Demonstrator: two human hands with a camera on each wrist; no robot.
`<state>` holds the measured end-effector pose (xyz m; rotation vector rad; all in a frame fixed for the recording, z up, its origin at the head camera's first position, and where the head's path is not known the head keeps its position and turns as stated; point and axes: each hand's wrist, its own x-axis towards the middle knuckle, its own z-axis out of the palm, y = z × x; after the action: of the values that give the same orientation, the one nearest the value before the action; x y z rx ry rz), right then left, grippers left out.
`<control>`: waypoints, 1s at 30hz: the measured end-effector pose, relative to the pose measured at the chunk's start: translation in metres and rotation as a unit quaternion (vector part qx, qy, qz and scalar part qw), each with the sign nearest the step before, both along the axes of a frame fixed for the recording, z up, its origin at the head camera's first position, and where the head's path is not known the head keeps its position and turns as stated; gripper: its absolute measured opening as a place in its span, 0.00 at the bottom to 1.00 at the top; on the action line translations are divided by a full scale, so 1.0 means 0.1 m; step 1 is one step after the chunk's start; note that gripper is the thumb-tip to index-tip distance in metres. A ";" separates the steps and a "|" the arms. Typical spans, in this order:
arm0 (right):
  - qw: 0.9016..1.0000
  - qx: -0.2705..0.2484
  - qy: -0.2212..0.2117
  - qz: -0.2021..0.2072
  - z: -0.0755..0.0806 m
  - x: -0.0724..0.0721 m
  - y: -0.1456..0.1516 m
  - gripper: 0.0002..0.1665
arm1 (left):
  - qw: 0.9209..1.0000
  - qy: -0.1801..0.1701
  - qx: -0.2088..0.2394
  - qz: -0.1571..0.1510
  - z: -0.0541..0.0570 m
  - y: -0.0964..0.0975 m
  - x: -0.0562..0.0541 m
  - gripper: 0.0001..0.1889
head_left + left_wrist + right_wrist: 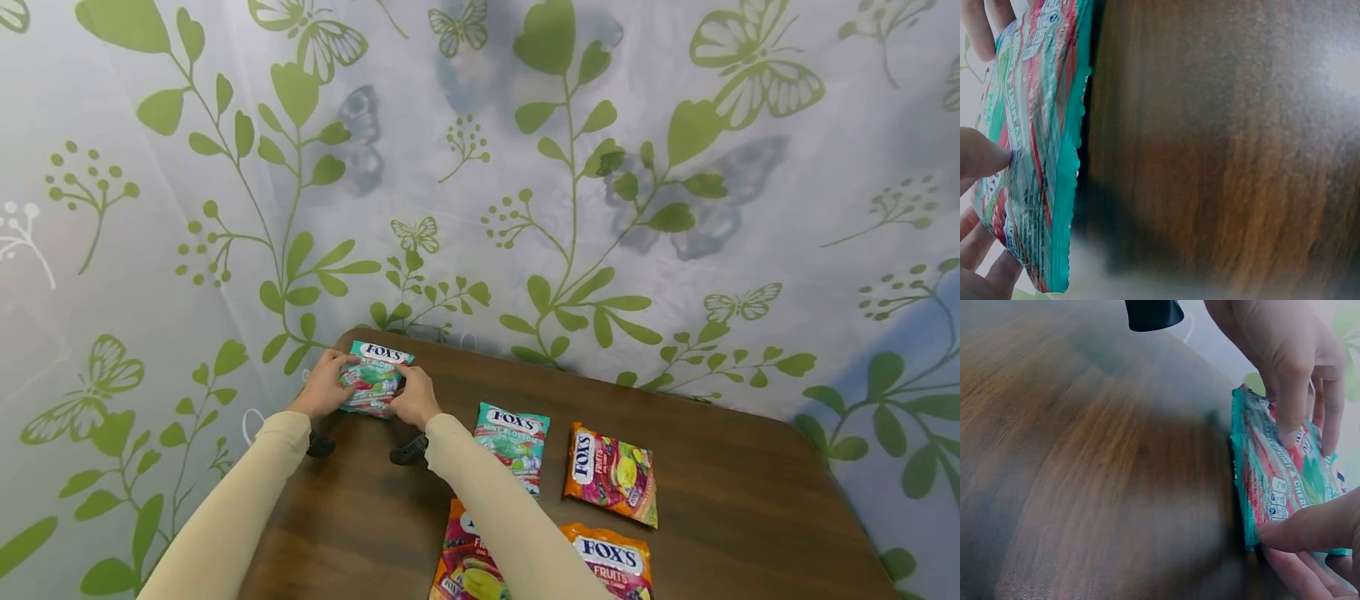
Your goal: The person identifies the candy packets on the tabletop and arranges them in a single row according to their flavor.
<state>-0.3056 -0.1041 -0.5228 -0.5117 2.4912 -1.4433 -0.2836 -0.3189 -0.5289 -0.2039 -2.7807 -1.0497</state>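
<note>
At the far left corner of the table, both hands grip a teal FOX'S mint candy bag (369, 377) by its two sides. The left hand (324, 387) has its thumb on the printed face, with fingers along the left edge. Opposite it, the right hand (417, 400) pinches the right side. In the left wrist view the candy bag (1035, 144) leans with its crimped teal seam low by the wood. The right wrist view shows the right thumb (1310, 525) pressing a lower corner of the bag, with fingers tucked beneath.
A second teal mint bag (516, 437) lies to the right on the brown wooden table (720, 475). Orange FOX'S fruit bags lie nearby: one (611, 475) farther right, one (467, 562) partly behind the right sleeve, one (615, 562) at the bottom. A leaf-patterned curtain (465, 208) hangs behind.
</note>
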 end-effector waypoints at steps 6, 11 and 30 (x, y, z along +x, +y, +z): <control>1.000 0.007 -0.002 0.000 -0.04 0.00 -0.01 0.53 | 1.000 0.010 0.003 0.001 -0.07 0.00 -0.03 0.24; 1.000 0.024 0.007 0.003 -0.05 -0.02 -0.04 0.52 | 1.000 0.006 0.004 0.002 -0.06 0.01 0.00 0.23; 0.999 0.017 0.040 0.011 0.05 0.15 0.07 0.39 | 0.998 0.025 -0.051 -0.003 0.03 0.18 0.13 0.27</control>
<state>-0.2910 -0.0971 -0.5177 -0.5993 2.5586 -1.3967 -0.2709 -0.3006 -0.5258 -0.2485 -2.7937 -0.8914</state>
